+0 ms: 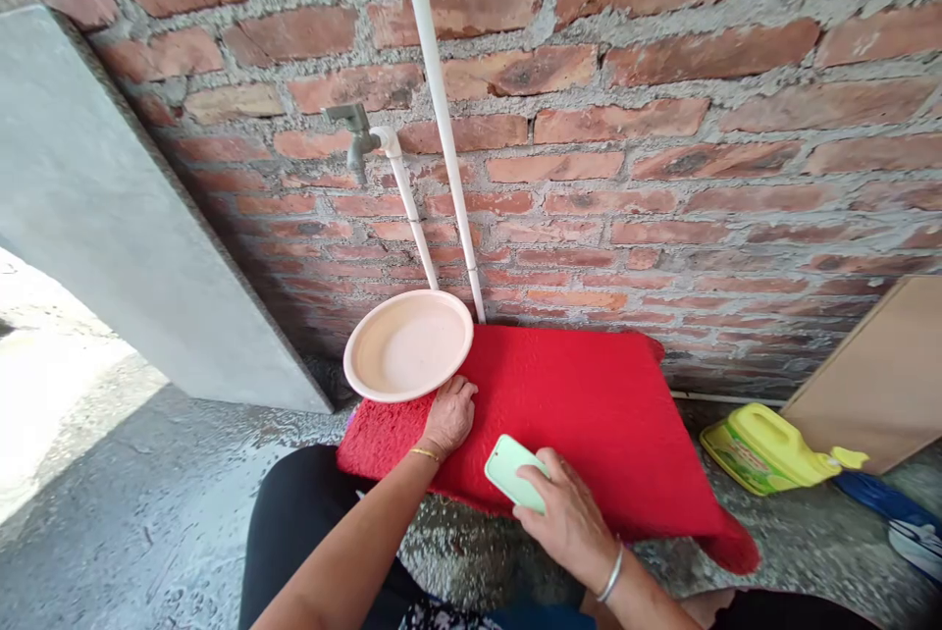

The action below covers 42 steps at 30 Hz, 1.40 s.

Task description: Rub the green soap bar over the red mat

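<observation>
A red plush mat (574, 414) is spread over a low surface in front of me, its edges hanging down. My left hand (450, 414) rests on it just below the basin's rim, fingers slightly bent, with nothing seen in them. At the mat's left back corner sits a pale pink plastic basin (412, 345), with no contents visible. My right hand (566, 507) grips a mint-green scrub brush (507, 468) over the mat's front part. The brush's smooth back, with a small hole at one end, faces up; its underside is hidden.
A tap (358, 139) on a white pipe stands behind the basin against the brick wall (662, 159). A grey slab (147, 188) leans at left. On the right, a yellow detergent jug (765, 448) lies on the wet floor near a tan board (875, 375) and blue footwear (890, 502).
</observation>
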Each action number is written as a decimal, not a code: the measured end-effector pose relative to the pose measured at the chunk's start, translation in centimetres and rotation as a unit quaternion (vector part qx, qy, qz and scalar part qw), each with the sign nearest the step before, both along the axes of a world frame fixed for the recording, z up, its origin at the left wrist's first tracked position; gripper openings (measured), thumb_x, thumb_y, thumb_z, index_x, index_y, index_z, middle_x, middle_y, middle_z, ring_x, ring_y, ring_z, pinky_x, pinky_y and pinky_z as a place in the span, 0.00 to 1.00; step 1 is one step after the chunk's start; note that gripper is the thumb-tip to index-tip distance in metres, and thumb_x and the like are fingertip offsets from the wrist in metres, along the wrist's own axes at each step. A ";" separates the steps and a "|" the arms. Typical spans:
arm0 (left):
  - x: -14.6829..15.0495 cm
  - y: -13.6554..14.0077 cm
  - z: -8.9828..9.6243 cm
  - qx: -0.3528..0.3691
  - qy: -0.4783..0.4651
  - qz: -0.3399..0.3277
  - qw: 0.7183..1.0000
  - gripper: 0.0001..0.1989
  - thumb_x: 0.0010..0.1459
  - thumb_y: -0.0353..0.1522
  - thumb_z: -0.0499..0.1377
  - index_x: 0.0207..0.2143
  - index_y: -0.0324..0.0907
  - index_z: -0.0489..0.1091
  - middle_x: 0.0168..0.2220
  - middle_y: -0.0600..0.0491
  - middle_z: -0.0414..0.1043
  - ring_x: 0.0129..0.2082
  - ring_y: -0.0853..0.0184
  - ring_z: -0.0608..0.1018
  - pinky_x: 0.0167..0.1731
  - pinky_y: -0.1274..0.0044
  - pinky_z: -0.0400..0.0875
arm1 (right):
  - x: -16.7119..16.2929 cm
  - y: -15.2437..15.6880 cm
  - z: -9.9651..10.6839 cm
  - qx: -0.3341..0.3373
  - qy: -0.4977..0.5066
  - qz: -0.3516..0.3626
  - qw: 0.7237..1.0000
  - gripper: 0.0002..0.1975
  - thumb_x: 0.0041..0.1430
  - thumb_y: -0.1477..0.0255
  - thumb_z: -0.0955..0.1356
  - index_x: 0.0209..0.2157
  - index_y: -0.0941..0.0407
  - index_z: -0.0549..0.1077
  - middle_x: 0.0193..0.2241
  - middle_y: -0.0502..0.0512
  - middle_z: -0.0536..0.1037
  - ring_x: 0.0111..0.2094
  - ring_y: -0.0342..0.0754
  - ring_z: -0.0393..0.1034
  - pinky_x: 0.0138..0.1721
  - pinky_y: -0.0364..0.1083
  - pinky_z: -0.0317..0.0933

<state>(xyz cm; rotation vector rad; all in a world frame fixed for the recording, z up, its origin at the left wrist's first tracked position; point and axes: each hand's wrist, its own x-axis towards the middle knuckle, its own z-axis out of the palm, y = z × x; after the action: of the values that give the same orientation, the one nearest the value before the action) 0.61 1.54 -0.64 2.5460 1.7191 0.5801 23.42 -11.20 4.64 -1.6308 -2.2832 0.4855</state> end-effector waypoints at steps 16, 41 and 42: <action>0.0 0.0 0.0 -0.008 -0.002 0.005 1.000 0.15 0.54 0.20 0.52 0.41 0.43 0.69 0.40 0.51 0.67 0.44 0.63 0.70 0.50 0.70 0.67 | 1.3 0.4 -0.5 0.022 -0.010 -0.051 0.998 0.14 0.54 0.67 0.68 0.44 0.49 0.74 0.39 0.52 0.71 0.40 0.48 0.71 0.42 0.45 0.64; 0.0 0.0 0.1 -0.014 -0.018 -0.001 1.000 0.15 0.54 0.21 0.52 0.41 0.44 0.70 0.40 0.51 0.68 0.44 0.63 0.71 0.50 0.70 0.67 | 12.6 -6.6 -2.4 0.063 -0.059 -0.310 0.947 0.19 0.56 0.58 0.63 0.48 0.49 0.70 0.37 0.53 0.72 0.39 0.51 0.72 0.39 0.47 0.66; 0.0 0.0 0.1 -0.014 -0.018 -0.001 1.000 0.16 0.54 0.21 0.52 0.41 0.43 0.70 0.40 0.51 0.68 0.44 0.63 0.71 0.50 0.70 0.67 | 14.2 -7.0 -2.2 0.061 -0.077 -0.345 0.933 0.20 0.56 0.57 0.63 0.48 0.49 0.70 0.36 0.54 0.71 0.39 0.52 0.72 0.39 0.48 0.66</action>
<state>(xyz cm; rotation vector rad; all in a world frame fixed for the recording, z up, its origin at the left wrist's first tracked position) 0.65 1.54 -0.54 2.5019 1.7012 0.5936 37.62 -18.17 2.45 -2.2941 -1.6104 0.0431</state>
